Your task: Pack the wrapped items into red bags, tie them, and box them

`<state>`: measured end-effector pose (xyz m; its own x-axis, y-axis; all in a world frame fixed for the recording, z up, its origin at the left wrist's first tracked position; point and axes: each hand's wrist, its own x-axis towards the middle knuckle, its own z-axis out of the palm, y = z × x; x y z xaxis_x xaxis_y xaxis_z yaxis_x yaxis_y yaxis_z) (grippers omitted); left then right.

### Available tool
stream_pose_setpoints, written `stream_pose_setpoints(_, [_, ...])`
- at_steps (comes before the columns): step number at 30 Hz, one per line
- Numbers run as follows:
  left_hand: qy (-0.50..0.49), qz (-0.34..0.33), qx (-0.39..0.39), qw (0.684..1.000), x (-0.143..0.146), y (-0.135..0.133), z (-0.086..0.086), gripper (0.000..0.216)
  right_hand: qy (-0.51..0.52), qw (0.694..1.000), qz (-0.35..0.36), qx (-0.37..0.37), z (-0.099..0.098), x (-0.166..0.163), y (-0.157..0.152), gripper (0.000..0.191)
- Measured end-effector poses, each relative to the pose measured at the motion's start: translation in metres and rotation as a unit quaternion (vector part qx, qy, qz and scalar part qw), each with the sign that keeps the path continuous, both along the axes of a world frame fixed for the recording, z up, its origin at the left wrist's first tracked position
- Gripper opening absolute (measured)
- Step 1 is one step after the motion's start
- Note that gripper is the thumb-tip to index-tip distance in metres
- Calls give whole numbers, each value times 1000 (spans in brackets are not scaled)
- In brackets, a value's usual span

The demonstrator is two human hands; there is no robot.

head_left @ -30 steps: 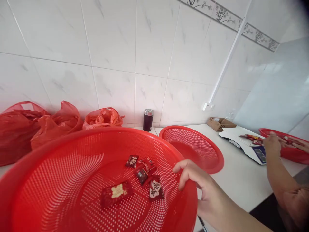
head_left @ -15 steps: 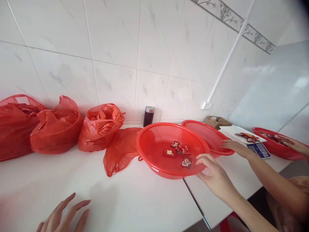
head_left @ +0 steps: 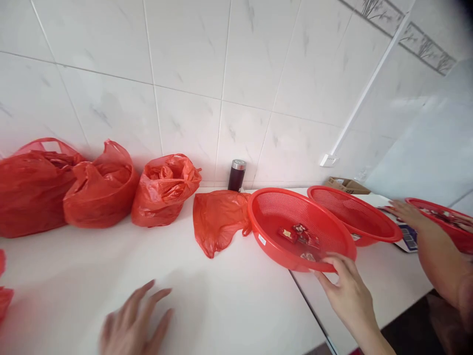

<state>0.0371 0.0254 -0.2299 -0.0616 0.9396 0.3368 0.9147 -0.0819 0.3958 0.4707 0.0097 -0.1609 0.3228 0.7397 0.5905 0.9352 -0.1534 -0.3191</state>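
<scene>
The perforated red plastic basket (head_left: 275, 209), raised large before the camera a second ago, had come down to the worktop (head_left: 240, 305), and over the last half second it had slid right, uncovering more of the flat red plastic bag (head_left: 218, 217). The second red basket (head_left: 351, 209) had shifted right too, and the co-worker's hand (head_left: 408, 213) had left its rim for the scale (head_left: 409, 239).

The right hand (head_left: 347, 291) gripped the near rim of the first basket, fingers over the edge and thumb against the outside. Just beyond those fingers, on the basket's floor, lay a small cluster of glossy dark-red wrapped packets (head_left: 288, 234), one with a pale yellow label; their print was too small to read.

The left hand (head_left: 135, 320) was over the worktop, fingers spread apart and slightly blurred; whether it touched the surface could not be told. Ahead of it and to its right lay the flat bag, meeting the first basket's left side. Farther ahead of the left hand, three bulging red plastic bags (head_left: 166, 190) stood in a row near the tiled wall.

A dark flask with a silver lid (head_left: 236, 176) stood behind the flat bag, ahead and left of the right hand. Beyond the right hand, the second basket was just beside the first, with a cardboard box (head_left: 345, 185) behind it.
</scene>
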Motion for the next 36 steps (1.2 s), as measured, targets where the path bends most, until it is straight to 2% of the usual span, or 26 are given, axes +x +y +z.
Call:
stream_pose_setpoints(2, [22, -95, 14, 995, 35, 15, 20, 38, 34, 999, -4, -5, -4, -2, -3, 31])
stream_pose_setpoints(5, [62, -219, 22, 973, 87, 54, 49, 43, 70, 998, -1, -7, -3, -1, -10, 33])
stream_pose_setpoints(8, [108, -217, -30, 970, 108, 97, 60, 47, 86, 996, -13, -9, 2, 9, -22, 38])
stream_pose_setpoints(11, [115, -190, -71, 973, 93, 115, 53, 49, 92, 995, -44, -19, 3, 19, -37, 44])
stream_pose_setpoints(13, [118, -166, -83, 975, 72, 109, 48, 50, 89, 994, -58, -32, -1, 22, -41, 45])
stream_pose_setpoints(16, [111, -151, -120, 975, 41, 88, 51, 49, 81, 995, -56, -36, -9, 16, -33, 44])
stream_pose_setpoints(18, [86, -167, -129, 974, 26, 75, 56, 48, 72, 996, -45, -18, -11, 5, -18, 46])
stream_pose_setpoints(20, [65, -161, -104, 979, 16, 67, 58, 48, 76, 997, -25, 9, -8, -11, -1, 51])
stream_pose_setpoints(23, [71, -82, -57, 992, 5, 66, 52, 48, 115, 993, 10, 27, 3, -39, 15, 60])
stream_pose_setpoints(26, [80, -15, -70, 994, -6, 70, 47, 45, 146, 988, 24, 34, 11, -67, 10, 60])
stream_pose_setpoints(28, [50, -10, -95, 994, -13, 75, 48, 37, 158, 985, 36, 51, 9, -83, 0, 53])
stream_pose_setpoints(30, [-16, -19, -109, 994, -16, 78, 53, 33, 165, 982, 62, 63, 0, -97, -11, 44])
stream_pose_setpoints(32, [-97, -19, -89, 991, -14, 78, 62, 32, 154, 980, 110, 60, -13, -109, -18, 32])
stream_pose_setpoints(34, [-177, -19, -55, 983, -5, 73, 77, 33, 131, 971, 197, 31, -26, -122, -20, 19])
stream_pose_setpoints(36, [-252, -35, -40, 966, 7, 63, 96, 36, 113, 951, 288, -23, -37, -138, -14, 14])
